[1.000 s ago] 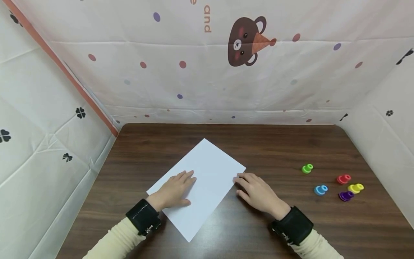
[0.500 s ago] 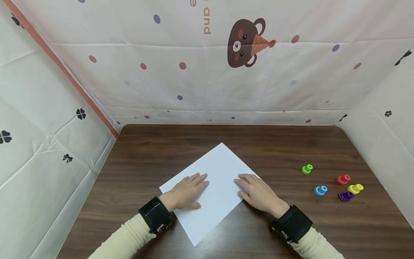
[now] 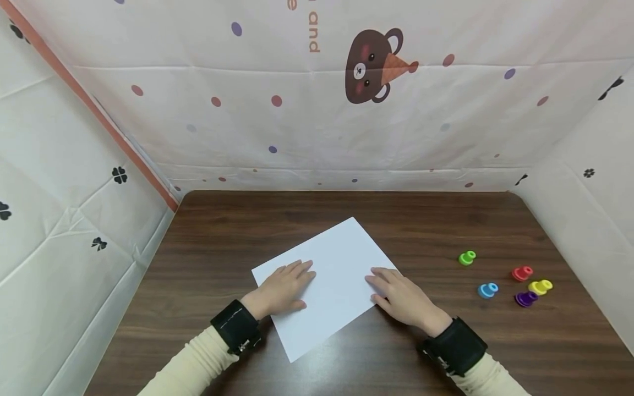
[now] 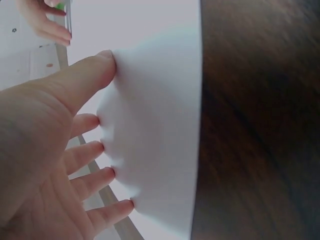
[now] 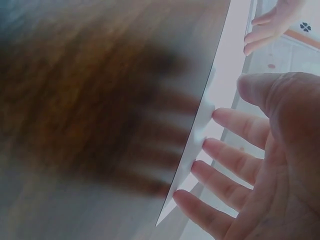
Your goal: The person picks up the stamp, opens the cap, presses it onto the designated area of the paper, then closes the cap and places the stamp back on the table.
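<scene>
A plain white sheet of paper lies at a slant on the brown wooden table. On its left part rests my left hand, fingers spread, with thumb and fingertips touching the sheet in the left wrist view. My right hand lies across the right edge of the paper. Its fingertips press on the sheet near that edge in the right wrist view, while the thumb is held apart from the fingers. Neither hand grips anything.
Several small coloured pegs with round bases stand to the right: green, blue peg, red peg, yellow peg and purple peg. A printed white cloth hangs behind the table and along both sides.
The paper has slid to the right and turned clockwise, its right edge now under my right fingers. My left hand has moved right with it; the right hand has barely shifted.
</scene>
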Action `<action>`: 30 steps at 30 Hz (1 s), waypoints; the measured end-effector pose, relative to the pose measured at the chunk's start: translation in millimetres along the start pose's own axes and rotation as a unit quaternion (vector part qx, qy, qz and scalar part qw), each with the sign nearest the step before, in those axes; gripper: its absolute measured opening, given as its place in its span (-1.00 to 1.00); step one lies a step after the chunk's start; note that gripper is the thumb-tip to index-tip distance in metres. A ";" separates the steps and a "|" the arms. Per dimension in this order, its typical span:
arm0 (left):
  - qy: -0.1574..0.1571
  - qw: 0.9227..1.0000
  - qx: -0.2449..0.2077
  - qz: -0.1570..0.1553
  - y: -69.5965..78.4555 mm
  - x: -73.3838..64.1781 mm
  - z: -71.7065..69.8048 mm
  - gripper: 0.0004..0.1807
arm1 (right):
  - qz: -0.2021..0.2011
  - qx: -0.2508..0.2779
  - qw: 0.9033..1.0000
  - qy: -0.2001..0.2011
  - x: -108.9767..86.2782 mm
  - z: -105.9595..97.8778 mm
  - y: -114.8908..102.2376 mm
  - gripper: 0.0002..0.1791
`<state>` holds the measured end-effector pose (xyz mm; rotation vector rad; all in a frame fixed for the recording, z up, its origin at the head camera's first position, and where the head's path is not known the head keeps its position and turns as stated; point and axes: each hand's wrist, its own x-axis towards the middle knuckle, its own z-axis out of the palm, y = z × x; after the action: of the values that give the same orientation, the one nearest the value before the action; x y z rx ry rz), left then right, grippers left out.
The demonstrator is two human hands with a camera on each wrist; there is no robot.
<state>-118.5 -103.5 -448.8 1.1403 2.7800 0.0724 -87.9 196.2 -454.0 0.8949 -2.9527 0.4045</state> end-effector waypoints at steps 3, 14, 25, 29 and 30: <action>0.009 1.000 -0.001 -0.007 -2.6 0.8 1.3 -0.25 | 0.004 0.005 1.000 -0.004 -3.4 -1.6 0.7 -0.53; 0.027 0.998 0.001 -0.051 -8.9 15.0 5.0 -0.30 | 0.008 0.001 1.000 0.013 -18.9 -4.3 8.4 -0.56; 0.002 0.997 0.003 -0.075 -7.5 35.4 0.7 -0.31 | 0.015 -0.005 1.000 0.023 -30.8 -8.8 13.4 -0.57; -0.006 0.997 -0.002 -0.083 -6.7 41.2 -1.0 -0.35 | 0.018 -0.008 0.999 0.026 -32.6 -8.9 14.8 -0.58; -0.008 0.996 -0.002 -0.086 -6.6 42.6 -1.1 -0.35 | 0.019 -0.008 0.999 0.026 -33.0 -8.9 15.0 -0.58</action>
<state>-153.2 -78.4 -452.9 0.8918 2.8484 0.0507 -69.0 228.3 -452.4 0.8137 -2.9254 0.3978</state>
